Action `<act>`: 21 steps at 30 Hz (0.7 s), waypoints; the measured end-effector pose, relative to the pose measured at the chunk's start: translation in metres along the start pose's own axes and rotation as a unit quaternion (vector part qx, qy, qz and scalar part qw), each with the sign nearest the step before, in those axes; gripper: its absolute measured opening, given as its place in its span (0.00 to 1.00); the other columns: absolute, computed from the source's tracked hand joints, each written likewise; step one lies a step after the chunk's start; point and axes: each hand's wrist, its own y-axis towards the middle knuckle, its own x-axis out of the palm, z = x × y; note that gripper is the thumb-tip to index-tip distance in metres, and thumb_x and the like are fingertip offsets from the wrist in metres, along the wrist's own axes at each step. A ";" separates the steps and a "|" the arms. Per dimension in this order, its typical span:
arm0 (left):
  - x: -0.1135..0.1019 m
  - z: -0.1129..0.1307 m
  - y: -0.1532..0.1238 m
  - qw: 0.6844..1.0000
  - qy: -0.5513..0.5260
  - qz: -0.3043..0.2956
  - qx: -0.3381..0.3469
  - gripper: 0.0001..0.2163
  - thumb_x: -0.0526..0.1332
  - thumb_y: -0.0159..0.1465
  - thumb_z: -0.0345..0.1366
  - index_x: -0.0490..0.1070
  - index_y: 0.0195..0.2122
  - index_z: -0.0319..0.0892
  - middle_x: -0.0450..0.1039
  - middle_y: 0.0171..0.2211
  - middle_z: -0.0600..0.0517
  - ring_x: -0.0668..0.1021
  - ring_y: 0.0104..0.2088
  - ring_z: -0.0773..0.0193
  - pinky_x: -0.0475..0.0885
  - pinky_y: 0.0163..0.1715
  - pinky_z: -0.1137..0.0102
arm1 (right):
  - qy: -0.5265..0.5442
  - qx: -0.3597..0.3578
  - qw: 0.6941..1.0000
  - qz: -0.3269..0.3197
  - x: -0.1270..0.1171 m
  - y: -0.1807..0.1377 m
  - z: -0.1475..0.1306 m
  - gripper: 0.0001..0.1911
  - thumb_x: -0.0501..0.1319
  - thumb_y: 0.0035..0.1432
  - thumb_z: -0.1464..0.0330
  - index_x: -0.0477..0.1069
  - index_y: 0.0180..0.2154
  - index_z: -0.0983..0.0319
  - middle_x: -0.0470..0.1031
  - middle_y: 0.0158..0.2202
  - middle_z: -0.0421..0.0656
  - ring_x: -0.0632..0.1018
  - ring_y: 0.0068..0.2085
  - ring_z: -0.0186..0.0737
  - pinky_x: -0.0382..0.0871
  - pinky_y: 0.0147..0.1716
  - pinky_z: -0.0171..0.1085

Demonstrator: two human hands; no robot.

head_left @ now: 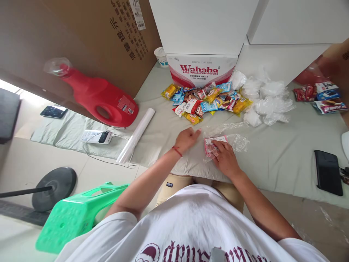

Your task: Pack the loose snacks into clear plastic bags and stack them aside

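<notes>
On the cloth-covered surface in front of me lies a small pink box-shaped pack (207, 149), with clear plastic film (236, 142) around it and spread out beyond its edges. My right hand (225, 158) has its fingers over the top of this pack and grips it from the right side. To the left of the pack is my left hand (187, 140), a red string at its wrist. Its fingers are curled in, with thumb and forefinger towards the film; whether they pinch anything is too small to tell. Beyond both hands sits a pile of wrapped snacks (203, 102).
Crumpled clear plastic bags (268, 100) lie right of the pile, before more snack packets (328, 95). A Wahaha carton (201, 69) stands behind. To the left are a plastic film roll (137, 134), red jug (105, 96) and green stool (67, 223). A black phone (328, 173) is far right.
</notes>
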 end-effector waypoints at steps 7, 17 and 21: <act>0.021 0.053 0.017 0.988 0.065 -0.111 0.089 0.13 0.68 0.55 0.43 0.68 0.22 0.43 0.74 0.28 0.47 0.78 0.38 0.52 0.69 0.37 0.65 | -0.002 0.005 1.000 -0.008 0.000 -0.001 0.000 0.21 0.58 0.67 0.69 0.73 0.60 0.60 0.70 0.63 0.51 0.66 0.61 0.56 0.61 0.61 0.54; -0.036 -0.062 -0.003 0.998 0.008 -0.066 -0.021 0.17 0.60 0.60 0.44 0.60 0.18 0.45 0.55 0.15 0.58 0.63 0.22 0.67 0.58 0.25 0.71 | 0.022 0.022 0.999 -0.014 -0.003 0.003 -0.002 0.20 0.54 0.71 0.65 0.71 0.61 0.58 0.70 0.64 0.49 0.67 0.59 0.53 0.61 0.60 0.51; -0.042 -0.063 0.001 0.998 0.031 0.000 -0.050 0.14 0.59 0.62 0.41 0.62 0.20 0.44 0.63 0.20 0.54 0.69 0.27 0.62 0.64 0.31 0.68 | 0.017 0.040 0.999 -0.006 -0.002 0.005 -0.005 0.21 0.54 0.71 0.64 0.70 0.62 0.58 0.69 0.64 0.49 0.68 0.59 0.53 0.61 0.59 0.52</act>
